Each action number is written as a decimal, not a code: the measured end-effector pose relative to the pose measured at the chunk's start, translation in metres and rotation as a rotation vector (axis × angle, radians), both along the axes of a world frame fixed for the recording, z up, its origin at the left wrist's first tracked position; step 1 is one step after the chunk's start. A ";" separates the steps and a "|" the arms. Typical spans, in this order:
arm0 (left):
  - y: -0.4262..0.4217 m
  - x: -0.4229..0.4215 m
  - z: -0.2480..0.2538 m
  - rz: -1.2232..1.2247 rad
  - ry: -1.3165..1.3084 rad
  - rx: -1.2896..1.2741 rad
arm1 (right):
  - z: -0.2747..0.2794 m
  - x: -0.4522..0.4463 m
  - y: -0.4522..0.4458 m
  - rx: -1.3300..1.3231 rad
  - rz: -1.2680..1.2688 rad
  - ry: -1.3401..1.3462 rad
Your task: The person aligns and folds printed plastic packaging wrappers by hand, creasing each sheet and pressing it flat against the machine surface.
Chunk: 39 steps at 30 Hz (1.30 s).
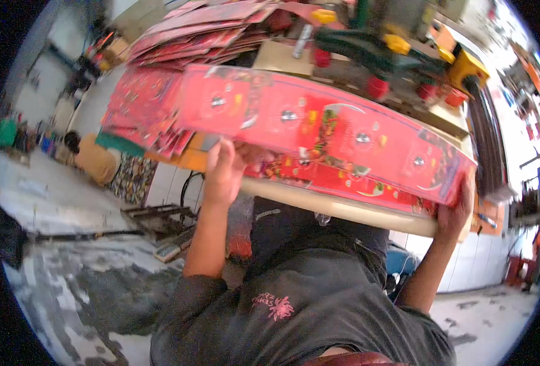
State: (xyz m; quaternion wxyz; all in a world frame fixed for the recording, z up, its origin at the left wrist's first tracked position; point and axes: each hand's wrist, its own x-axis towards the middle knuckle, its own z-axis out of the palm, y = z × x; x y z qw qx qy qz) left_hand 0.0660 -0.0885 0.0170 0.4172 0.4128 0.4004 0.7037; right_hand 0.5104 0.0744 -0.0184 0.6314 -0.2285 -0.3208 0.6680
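Observation:
A long, glossy red printed sheet [337, 137] with repeated pictures spans the space between my hands, tilted above the work surface. My left hand [226, 168] is closed at its near edge, left of the middle, with the fingers partly hidden under it. My right hand [455, 210] grips the right end, its fingers mostly out of sight behind the edge. Below lies a second red printed sheet [349, 182], partly covered by the upper one. Both are over a cream-coloured board [343, 206] with a rounded front edge.
Stacked red sheets [197, 30] lie at the back left, with smaller red printed pieces [139, 104] in front. Behind the board stands a dark green machine frame [367, 52] with yellow and red knobs. A metal rack [166, 219] stands on the floor at left.

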 end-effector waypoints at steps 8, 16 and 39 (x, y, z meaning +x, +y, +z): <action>0.011 -0.001 0.001 0.297 0.116 -0.033 | -0.001 -0.010 -0.003 0.042 -0.259 -0.323; 0.018 -0.005 -0.018 0.329 0.072 -0.040 | -0.009 0.011 0.015 -0.056 -0.072 -0.122; 0.018 -0.002 -0.027 0.283 -0.030 -0.035 | 0.005 -0.007 0.000 0.074 -0.101 -0.253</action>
